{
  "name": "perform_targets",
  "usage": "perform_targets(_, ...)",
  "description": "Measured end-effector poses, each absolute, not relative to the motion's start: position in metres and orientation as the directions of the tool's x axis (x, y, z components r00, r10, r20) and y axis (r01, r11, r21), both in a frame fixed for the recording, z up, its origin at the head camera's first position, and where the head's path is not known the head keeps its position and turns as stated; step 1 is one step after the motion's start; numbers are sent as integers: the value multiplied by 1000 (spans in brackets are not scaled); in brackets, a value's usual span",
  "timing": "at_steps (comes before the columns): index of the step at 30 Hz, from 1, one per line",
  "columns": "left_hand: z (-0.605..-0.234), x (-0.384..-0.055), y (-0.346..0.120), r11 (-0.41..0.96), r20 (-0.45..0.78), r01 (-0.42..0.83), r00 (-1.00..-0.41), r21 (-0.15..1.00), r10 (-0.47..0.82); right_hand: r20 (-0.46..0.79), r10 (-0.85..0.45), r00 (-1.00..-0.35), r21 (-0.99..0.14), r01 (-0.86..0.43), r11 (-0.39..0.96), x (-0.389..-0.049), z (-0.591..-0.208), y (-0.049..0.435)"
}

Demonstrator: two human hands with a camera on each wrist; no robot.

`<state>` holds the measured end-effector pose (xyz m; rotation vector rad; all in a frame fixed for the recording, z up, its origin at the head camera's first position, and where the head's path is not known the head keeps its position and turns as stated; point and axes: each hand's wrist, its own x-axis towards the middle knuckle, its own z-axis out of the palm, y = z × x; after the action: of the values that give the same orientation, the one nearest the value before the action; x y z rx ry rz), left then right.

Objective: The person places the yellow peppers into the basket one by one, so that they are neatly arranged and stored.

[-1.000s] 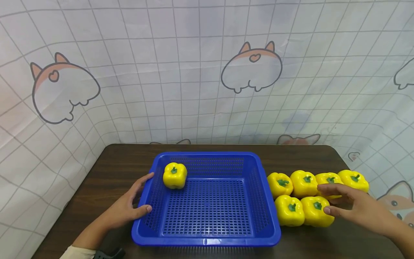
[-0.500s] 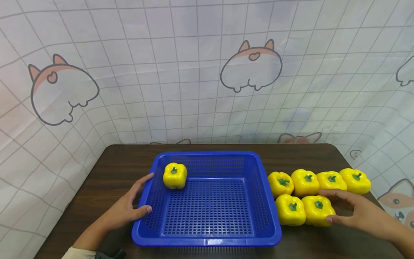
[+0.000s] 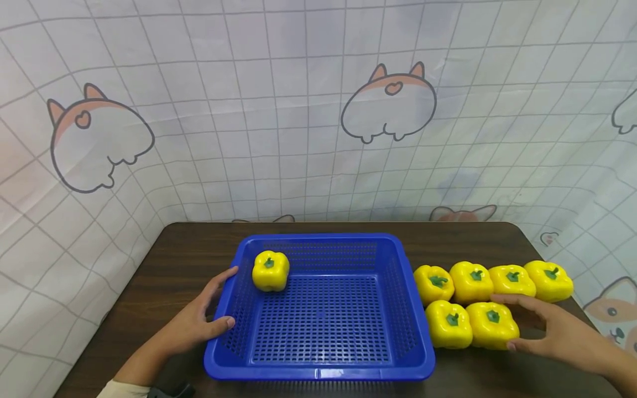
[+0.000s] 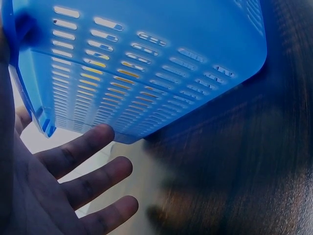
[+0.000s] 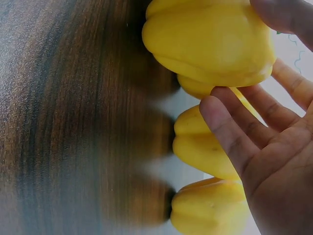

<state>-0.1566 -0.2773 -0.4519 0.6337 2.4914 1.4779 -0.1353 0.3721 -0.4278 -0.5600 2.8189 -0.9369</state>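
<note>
In the head view, my left hand (image 3: 199, 320) rests at the left rim of a blue plastic basket (image 3: 318, 372), thumb and index finger on the rim. The left wrist view shows its other fingers (image 4: 105, 176) extended outside the perforated wall. My right hand (image 3: 557, 329) is around the right side of the front right yellow bell pepper (image 3: 492, 331), thumb at its front and index finger behind. In the right wrist view the thumb (image 5: 288, 17) overlaps this pepper, with the other fingers fairly straight. One yellow bell pepper (image 3: 271, 275) sits in the basket's back left corner.
Beside the held-around pepper stands another bell pepper (image 3: 449, 331). Behind them runs a row of several more yellow bell peppers (image 3: 473, 287), right of the basket on the dark wooden table (image 3: 189, 249). A patterned white curtain (image 3: 298, 138) hangs behind.
My right hand has come down and closer around the front right bell pepper, thumb moving toward its lower front. The left hand stays on the basket rim. The peppers stay in place.
</note>
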Motion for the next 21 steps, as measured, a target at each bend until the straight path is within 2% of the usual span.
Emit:
perform_targets(4, -451, -156, -277, 406, 68, 273, -890, 872, 450, 24, -366, -930, -587, -309, 748, -134, -428, 373)
perform_targets(9, -451, -156, -277, 399, 70, 276, -885, 875, 460, 112, -373, -921, -576, -366, 731, -132, -423, 373)
perform_targets(21, -446, -155, -276, 424, 54, 263, -894, 867, 444, 222, -413, -883, -600, -458, 656, -138, -386, 369)
